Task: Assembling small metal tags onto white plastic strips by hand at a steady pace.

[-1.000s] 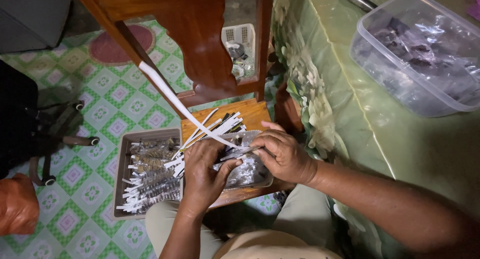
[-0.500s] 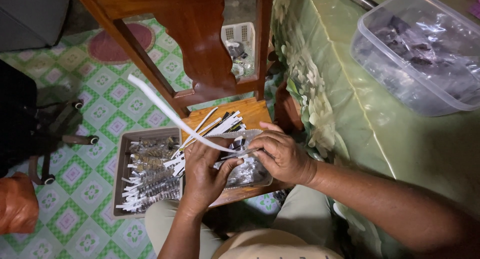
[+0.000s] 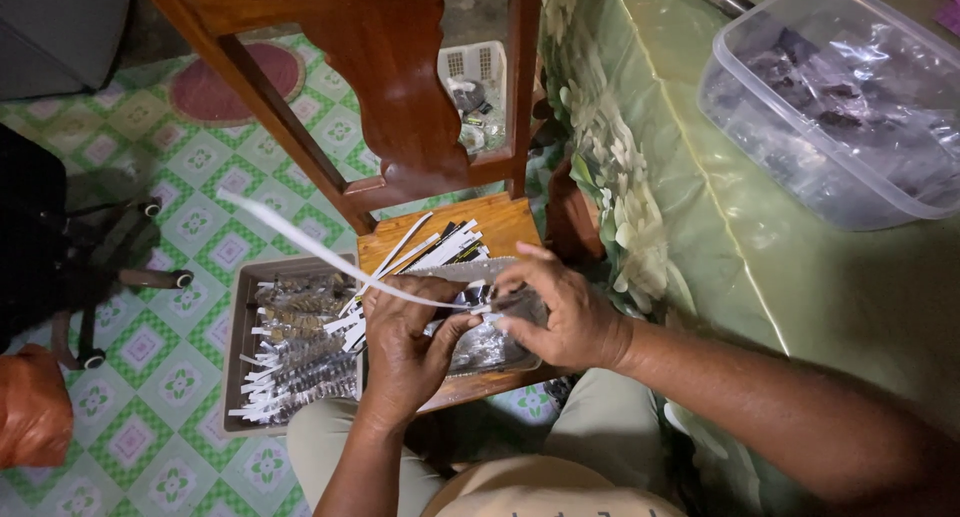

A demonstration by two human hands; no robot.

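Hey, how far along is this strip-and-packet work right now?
Done: rows of small packets with white strips fill the dark rectangular tray. In hand: the left hand and right hand work a long white strip onto a small clear packet. Left: loose white strips on the wooden stool, and a clear plastic tub with dark contents.

At the centre of the frame, a long white paper strip (image 3: 330, 259) is pinched between the left hand (image 3: 405, 352) and the right hand (image 3: 560, 312), trailing toward the upper left. A small shiny plastic packet (image 3: 487, 345) is held beneath both hands. A dark rectangular tray (image 3: 242, 322) of banded bundles is seen at lower left. A clear plastic lidless tub (image 3: 790, 167) is located at upper right on a green floral tablecloth (image 3: 720, 277).
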